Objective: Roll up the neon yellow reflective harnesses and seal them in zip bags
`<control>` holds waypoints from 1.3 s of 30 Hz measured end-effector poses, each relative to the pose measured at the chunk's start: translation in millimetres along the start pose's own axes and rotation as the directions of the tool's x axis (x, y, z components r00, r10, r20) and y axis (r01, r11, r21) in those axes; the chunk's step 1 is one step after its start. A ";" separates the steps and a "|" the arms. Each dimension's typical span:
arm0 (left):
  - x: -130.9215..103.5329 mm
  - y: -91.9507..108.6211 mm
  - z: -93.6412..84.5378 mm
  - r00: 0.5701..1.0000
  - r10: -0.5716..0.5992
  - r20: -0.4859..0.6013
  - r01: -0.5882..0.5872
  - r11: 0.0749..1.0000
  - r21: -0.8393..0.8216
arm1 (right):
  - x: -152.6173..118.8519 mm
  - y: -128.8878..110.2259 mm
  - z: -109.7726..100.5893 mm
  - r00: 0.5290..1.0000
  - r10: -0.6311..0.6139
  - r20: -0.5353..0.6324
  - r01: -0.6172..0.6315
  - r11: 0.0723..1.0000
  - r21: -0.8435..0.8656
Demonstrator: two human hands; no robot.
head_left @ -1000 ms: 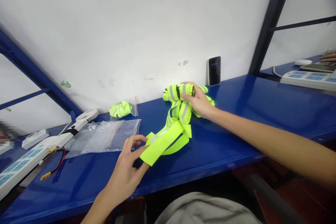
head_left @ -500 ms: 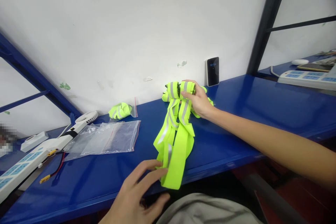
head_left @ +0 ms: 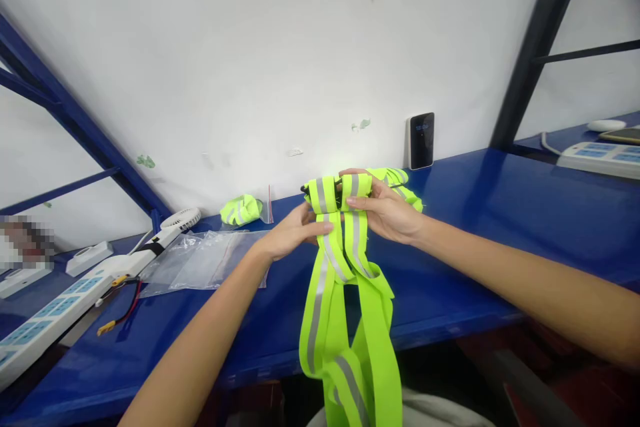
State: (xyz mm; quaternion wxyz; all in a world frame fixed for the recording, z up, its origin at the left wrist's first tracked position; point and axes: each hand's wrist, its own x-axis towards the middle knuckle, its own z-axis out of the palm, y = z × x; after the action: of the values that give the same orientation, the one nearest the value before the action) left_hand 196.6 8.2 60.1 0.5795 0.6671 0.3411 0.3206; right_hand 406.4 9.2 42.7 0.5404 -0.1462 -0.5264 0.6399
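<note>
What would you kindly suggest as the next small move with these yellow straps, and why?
Perhaps fold more of the yellow straps upward: the left hand and right hand hold their bundled top, while loose lengths hang past the table.

The neon-yellow reflective straps, grey-striped, are rolled up top, their loops trailing past the table's front edge.

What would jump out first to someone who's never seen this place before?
Probably the bright yellow-green straps with grey stripes, held at the top by the left hand and right hand and hanging down past the table's front edge. Next might come the deep blue table beneath, with clear plastic bags lying on its left side, and a black-faced gadget standing by the white wall, right of the hands.
</note>
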 end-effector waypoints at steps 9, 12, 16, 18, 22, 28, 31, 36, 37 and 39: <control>23.4 -22.3 8.4 0.980 -0.041 -0.195 -0.010 0.967 -0.254 | 8.6 18.2 -28.1 0.991 -0.122 0.055 0.131 0.806 -0.577; 24.2 -32.7 11.0 0.955 0.009 -0.297 -0.073 0.976 -0.206 | 2.1 17.2 -21.3 0.993 -0.066 0.097 0.112 0.769 -0.630; 23.1 -42.2 2.6 0.886 0.140 -0.443 -0.228 0.962 -0.151 | -5.9 17.8 -10.6 0.995 0.040 0.092 0.013 0.860 -0.511; 22.0 -44.7 -4.0 0.843 0.193 -0.501 -0.290 0.949 -0.124 | -6.5 21.0 -7.1 0.992 0.116 0.054 -0.093 0.943 -0.320; 19.1 -46.6 -10.4 0.855 0.250 -0.454 -0.316 0.946 -0.076 | -2.3 27.5 -7.1 0.957 0.270 -0.105 -0.281 0.954 -0.103; 14.2 -40.0 -3.5 0.864 0.380 -0.330 -0.325 0.922 0.211 | -1.3 27.6 -11.8 0.940 0.334 -0.074 -0.341 0.932 -0.121; 14.3 -38.7 -2.5 0.865 0.393 -0.312 -0.317 0.910 0.268 | -2.0 29.4 -10.2 0.937 0.332 -0.112 -0.340 0.938 -0.062; 18.8 -46.3 -3.9 0.878 0.339 -0.338 -0.307 0.941 0.145 | -1.5 30.6 -5.3 0.933 0.339 -0.124 -0.336 0.941 0.048; 19.9 -48.2 -4.1 0.872 0.336 -0.355 -0.315 0.942 0.117 | -1.8 29.3 -4.9 0.932 0.350 -0.093 -0.344 0.936 0.076; 21.8 -51.4 -4.3 0.859 0.335 -0.386 -0.330 0.940 0.082 | -2.9 26.3 -4.7 0.925 0.380 -0.014 -0.376 0.918 0.126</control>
State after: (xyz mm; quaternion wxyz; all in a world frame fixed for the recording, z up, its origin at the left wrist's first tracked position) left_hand 201.0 33.5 10.4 0.4304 0.6414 0.3325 0.5411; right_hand 397.0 12.8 17.8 0.4245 -0.2240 -0.4382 0.7600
